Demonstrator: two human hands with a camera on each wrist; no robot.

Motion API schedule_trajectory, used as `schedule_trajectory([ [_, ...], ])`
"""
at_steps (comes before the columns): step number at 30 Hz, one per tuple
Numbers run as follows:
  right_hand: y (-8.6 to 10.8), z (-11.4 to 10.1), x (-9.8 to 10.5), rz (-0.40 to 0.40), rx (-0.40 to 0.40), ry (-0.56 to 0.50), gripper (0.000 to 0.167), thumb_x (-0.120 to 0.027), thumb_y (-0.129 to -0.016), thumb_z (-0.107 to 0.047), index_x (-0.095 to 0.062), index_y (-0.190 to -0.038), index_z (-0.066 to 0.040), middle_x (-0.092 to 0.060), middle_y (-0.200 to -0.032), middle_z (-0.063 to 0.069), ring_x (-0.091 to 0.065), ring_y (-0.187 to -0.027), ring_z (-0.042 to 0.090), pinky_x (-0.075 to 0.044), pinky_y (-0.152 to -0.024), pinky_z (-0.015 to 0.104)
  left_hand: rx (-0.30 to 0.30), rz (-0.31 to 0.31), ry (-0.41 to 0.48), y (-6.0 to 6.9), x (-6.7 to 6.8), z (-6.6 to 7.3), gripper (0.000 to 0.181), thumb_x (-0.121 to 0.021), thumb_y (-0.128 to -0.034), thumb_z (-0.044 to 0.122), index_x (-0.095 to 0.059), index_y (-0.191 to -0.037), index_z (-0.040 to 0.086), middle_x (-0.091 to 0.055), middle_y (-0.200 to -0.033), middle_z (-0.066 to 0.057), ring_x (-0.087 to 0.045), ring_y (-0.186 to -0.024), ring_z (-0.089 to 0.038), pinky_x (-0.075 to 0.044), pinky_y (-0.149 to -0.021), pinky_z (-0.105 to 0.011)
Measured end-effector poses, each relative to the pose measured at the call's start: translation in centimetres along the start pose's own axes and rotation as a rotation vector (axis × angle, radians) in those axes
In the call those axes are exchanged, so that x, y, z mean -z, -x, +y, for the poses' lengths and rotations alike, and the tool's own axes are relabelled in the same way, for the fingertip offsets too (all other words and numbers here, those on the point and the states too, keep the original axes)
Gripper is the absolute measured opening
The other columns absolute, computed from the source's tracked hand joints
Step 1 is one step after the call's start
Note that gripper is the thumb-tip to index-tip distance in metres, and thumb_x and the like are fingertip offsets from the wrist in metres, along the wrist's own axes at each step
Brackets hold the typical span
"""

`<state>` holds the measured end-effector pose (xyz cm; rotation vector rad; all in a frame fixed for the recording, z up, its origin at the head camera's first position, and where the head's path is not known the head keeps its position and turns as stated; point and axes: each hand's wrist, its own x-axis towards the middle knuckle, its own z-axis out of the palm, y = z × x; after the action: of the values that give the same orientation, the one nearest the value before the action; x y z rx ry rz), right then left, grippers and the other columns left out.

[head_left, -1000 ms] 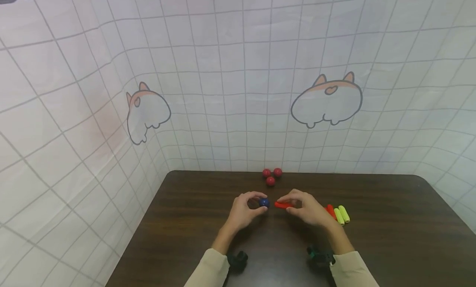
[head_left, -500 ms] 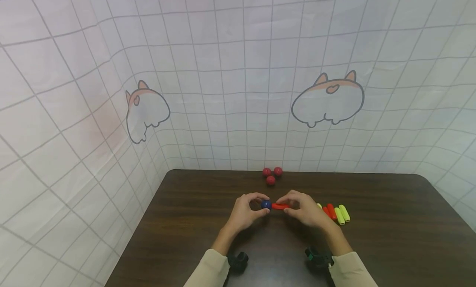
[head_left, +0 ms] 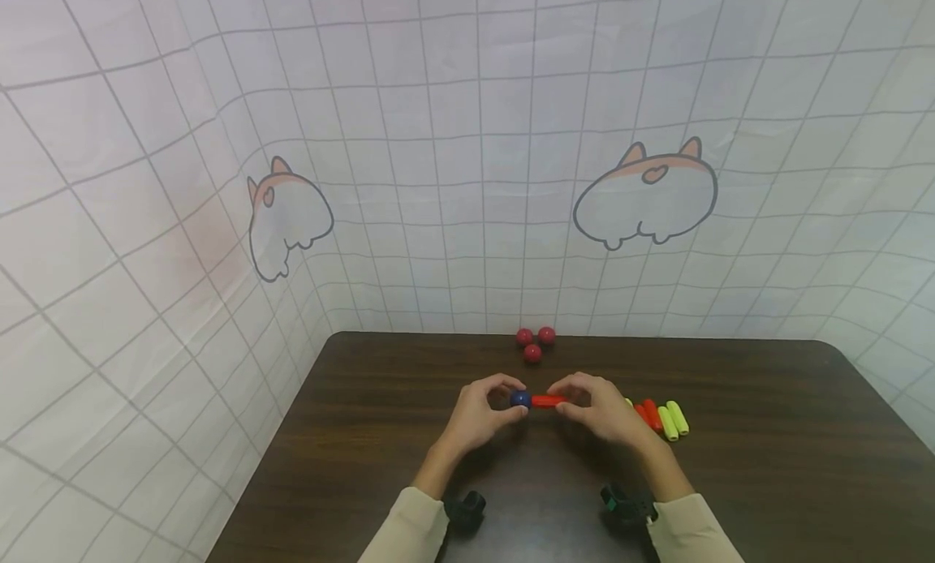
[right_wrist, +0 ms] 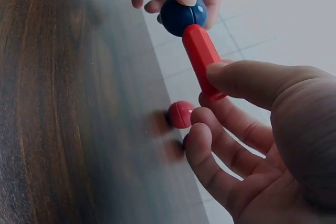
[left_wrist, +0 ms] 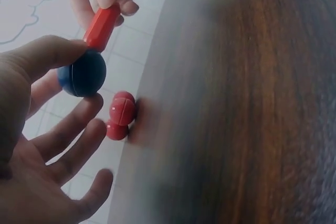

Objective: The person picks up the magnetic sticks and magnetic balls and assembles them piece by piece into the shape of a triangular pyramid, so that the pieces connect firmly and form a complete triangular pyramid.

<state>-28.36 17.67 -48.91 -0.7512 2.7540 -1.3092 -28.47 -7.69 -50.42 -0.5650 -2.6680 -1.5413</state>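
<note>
Between thumb and fingers, my left hand (head_left: 478, 413) pinches a dark blue ball (left_wrist: 83, 73) with a seam round it. My right hand (head_left: 602, 409) pinches a red faceted rod (right_wrist: 200, 59) near one end. In the right wrist view the rod's other end touches the ball, and the two form one line. Both pieces are held above the dark table, roughly level in the head view. The left wrist view shows the right hand's thumb on the rod's far end.
Three red balls (head_left: 532, 354) sit close together near the back edge of the dark wooden table (head_left: 351, 433). Right of my right hand lie red rods (head_left: 652, 415) and yellow-green rods (head_left: 678, 418), partly hidden by that hand. A white gridded cloth (head_left: 453, 182) hangs behind.
A gap between the blue ball and the red rod has closed, as the hands came together. Since half a second ago both hands have shifted only slightly.
</note>
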Motion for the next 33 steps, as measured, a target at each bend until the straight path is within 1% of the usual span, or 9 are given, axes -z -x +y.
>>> schedule_trajectory([
  [3,0.0,0.0,0.0,0.002,-0.007,-0.009,0.021,-0.075,-0.093,-0.015,-0.073,-0.114,-0.014,-0.073,-0.107,0.003,-0.063,-0.089,0.014,-0.05,-0.074,0.027,0.005,-0.022,-0.006,0.0,0.0,0.0,0.029,-0.081,-0.089,0.027,-0.071,-0.116,0.025,-0.071,-0.096,0.005,-0.062,-0.085,-0.009,-0.051,-0.076,-0.027],
  [6,-0.1,-0.1,-0.1,0.004,-0.018,-0.01,0.02,-0.075,-0.093,-0.014,-0.073,-0.113,-0.014,-0.073,-0.106,0.003,-0.063,-0.088,0.014,-0.05,-0.072,0.027,-0.006,-0.048,-0.024,0.0,0.0,0.0,0.033,-0.08,-0.09,0.025,-0.07,-0.121,0.021,-0.069,-0.094,0.003,-0.059,-0.08,-0.009,-0.049,-0.07,-0.025],
  [8,-0.2,-0.1,-0.2,0.005,-0.027,-0.016,0.02,-0.075,-0.093,-0.012,-0.074,-0.113,-0.014,-0.072,-0.105,0.003,-0.063,-0.088,0.015,-0.05,-0.072,0.027,-0.012,-0.06,-0.043,0.0,0.0,0.0,0.036,-0.08,-0.0904,0.026,-0.07,-0.124,0.019,-0.067,-0.094,0.002,-0.058,-0.079,-0.008,-0.048,-0.068,-0.024],
  [13,-0.3,-0.2,-0.6,0.006,-0.047,-0.033,0.019,-0.075,-0.092,-0.01,-0.074,-0.111,-0.014,-0.072,-0.105,0.004,-0.064,-0.086,0.015,-0.052,-0.07,0.027,0.0,-0.068,-0.07,0.0,-0.1,-0.1,0.034,-0.08,-0.0903,0.028,-0.071,-0.122,0.021,-0.067,-0.098,0.001,-0.058,-0.079,-0.009,-0.047,-0.068,-0.025],
  [16,-0.3,-0.2,-0.7,0.007,-0.048,-0.032,0.018,-0.074,-0.093,-0.01,-0.074,-0.111,-0.013,-0.073,-0.104,0.004,-0.065,-0.085,0.015,-0.052,-0.069,0.026,0.006,-0.066,-0.066,0.0,0.0,-0.1,0.031,-0.08,-0.0896,0.028,-0.072,-0.119,0.023,-0.069,-0.102,0.0,-0.059,-0.08,-0.009,-0.048,-0.068,-0.026],
  [19,-0.3,-0.2,-0.8,0.005,-0.043,-0.029,0.018,-0.074,-0.093,-0.01,-0.074,-0.11,-0.013,-0.073,-0.105,0.005,-0.065,-0.085,0.015,-0.052,-0.069,0.026,0.007,-0.07,-0.055,0.0,0.0,-0.3,0.03,-0.081,-0.0888,0.026,-0.073,-0.118,0.023,-0.071,-0.106,-0.001,-0.06,-0.081,-0.009,-0.049,-0.068,-0.026],
  [24,-0.2,-0.1,-1.0,0.002,-0.03,-0.022,0.018,-0.073,-0.093,-0.011,-0.074,-0.111,-0.013,-0.073,-0.107,0.005,-0.065,-0.087,0.015,-0.052,-0.07,0.027,0.001,-0.089,-0.043,-0.1,0.0,-0.5,0.034,-0.082,-0.088,0.024,-0.073,-0.12,0.019,-0.073,-0.112,-0.004,-0.061,-0.08,-0.009,-0.05,-0.067,-0.026],
  [28,-0.3,0.0,-1.1,0.0,-0.02,-0.027,0.019,-0.074,-0.093,-0.013,-0.074,-0.112,-0.014,-0.073,-0.109,0.005,-0.066,-0.089,0.015,-0.053,-0.073,0.027,-0.01,-0.091,-0.054,-0.1,0.2,-0.6,0.033,-0.083,-0.0873,0.023,-0.074,-0.119,0.02,-0.072,-0.111,-0.004,-0.061,-0.079,-0.009,-0.05,-0.066,-0.026],
  [33,-0.3,0.4,-0.8,0.019,-0.035,-0.049,0.024,-0.075,-0.093,-0.014,-0.073,-0.117,-0.013,-0.073,-0.113,0.007,-0.069,-0.091,0.017,-0.054,-0.073,0.026,-0.008,-0.075,-0.085,0.0,1.0,-0.7,0.03,-0.083,-0.0872,0.022,-0.076,-0.116,0.021,-0.071,-0.107,-0.001,-0.061,-0.079,-0.01,-0.05,-0.067,-0.026],
])
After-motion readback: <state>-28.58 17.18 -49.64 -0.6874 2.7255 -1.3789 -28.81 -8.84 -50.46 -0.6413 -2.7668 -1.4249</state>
